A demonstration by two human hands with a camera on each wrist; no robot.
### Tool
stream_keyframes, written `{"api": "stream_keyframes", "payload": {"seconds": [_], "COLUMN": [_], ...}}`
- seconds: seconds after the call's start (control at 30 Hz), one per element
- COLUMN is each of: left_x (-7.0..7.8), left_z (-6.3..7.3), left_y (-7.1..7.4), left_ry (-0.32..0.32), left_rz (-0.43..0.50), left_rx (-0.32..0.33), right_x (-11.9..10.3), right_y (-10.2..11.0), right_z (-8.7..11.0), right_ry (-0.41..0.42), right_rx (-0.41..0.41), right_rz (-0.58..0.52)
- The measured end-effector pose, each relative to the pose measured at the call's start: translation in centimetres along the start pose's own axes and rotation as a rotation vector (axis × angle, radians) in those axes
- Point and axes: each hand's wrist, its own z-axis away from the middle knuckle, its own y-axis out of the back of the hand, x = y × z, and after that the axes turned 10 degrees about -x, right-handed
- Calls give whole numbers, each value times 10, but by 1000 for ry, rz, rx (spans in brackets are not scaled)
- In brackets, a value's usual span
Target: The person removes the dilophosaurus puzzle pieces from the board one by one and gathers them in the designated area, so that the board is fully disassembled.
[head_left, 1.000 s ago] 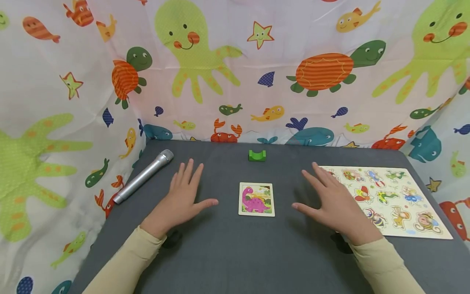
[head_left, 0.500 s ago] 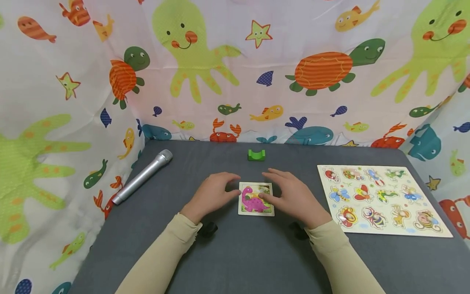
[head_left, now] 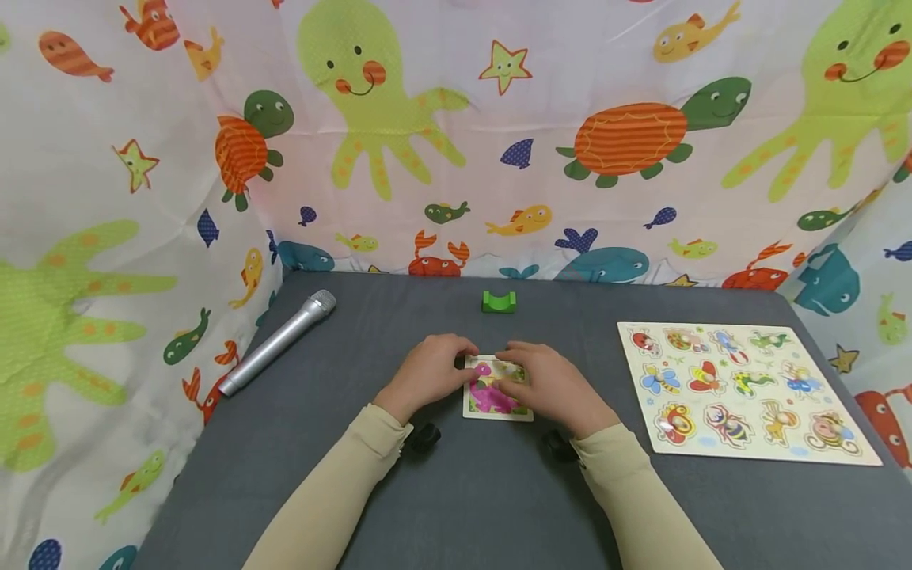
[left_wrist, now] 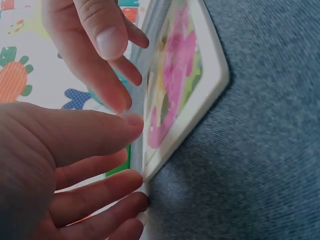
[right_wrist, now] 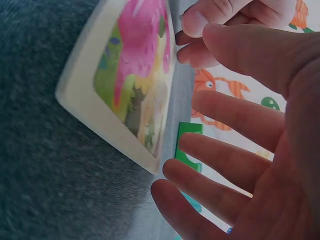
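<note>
A small square dinosaur puzzle (head_left: pixel 499 405) with a pale frame lies flat on the dark grey tabletop, between both hands. My left hand (head_left: pixel 430 372) hovers over its left edge, thumb and fingers loosely bent and apart. From the other side my right hand (head_left: pixel 563 389) reaches over the upper right part, its thumb above the picture. In the right wrist view, the fingers (right_wrist: pixel 225 150) are spread with nothing between them. The left wrist view has the left thumb (left_wrist: pixel 90 135) close to the puzzle's frame (left_wrist: pixel 212 75); whether it touches cannot be told.
A silver microphone (head_left: pixel 281 340) lies at the left. Behind the puzzle stands a green block (head_left: pixel 499 305) with a curved notch. A large board (head_left: pixel 755 459) of insect and animal pieces lies at the right. A printed sea-animal curtain (head_left: pixel 456 158) surrounds the table's back and sides.
Both hands have moved inward from either side, from wide apart to over the small puzzle. The puzzle, microphone, block and board stay in place.
</note>
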Motion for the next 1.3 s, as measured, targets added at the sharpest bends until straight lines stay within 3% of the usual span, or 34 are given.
{"api": "stream_keyframes", "payload": {"seconds": [0.67,1.3], "left_x": [-6,1], "left_z": [-3,1], "left_y": [-11,-8], "left_ry": [8,9], "left_rz": [-109,-142], "left_rx": [10,-11], "right_x": [5,6], "right_y": [-15,-15], "right_z": [-3,-2], "right_ry": [7,-16], "right_rx": [-1,-11], "right_rz": [45,50]}}
